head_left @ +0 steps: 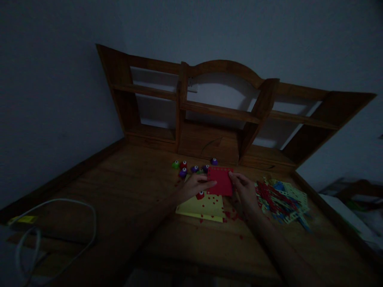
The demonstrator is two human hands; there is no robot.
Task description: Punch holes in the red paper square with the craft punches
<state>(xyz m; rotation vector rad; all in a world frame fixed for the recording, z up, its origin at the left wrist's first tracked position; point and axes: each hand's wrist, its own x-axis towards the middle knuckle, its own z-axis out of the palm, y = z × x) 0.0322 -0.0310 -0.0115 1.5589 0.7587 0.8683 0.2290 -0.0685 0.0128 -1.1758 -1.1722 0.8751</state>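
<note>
A red square of paper (220, 182) with a row of punched holes along its top edge is held up between both hands. My left hand (196, 185) pinches its left side, and my right hand (243, 189) grips its right edge. Below lies a yellow sheet of paper (194, 206) strewn with small red punched-out bits. A red craft punch (200, 195) sits on the yellow sheet, just under my left hand. Behind the hands stand several more small punches, among them a green one (175, 164), a red one (183, 164) and a purple one (183, 172).
To the right is a pile of punched paper strips (283, 199) in red, blue and pale yellow. A wooden shelf unit (218, 109) rises at the back of the wooden desk (134, 183). A white cable (94, 217) loops at the left front.
</note>
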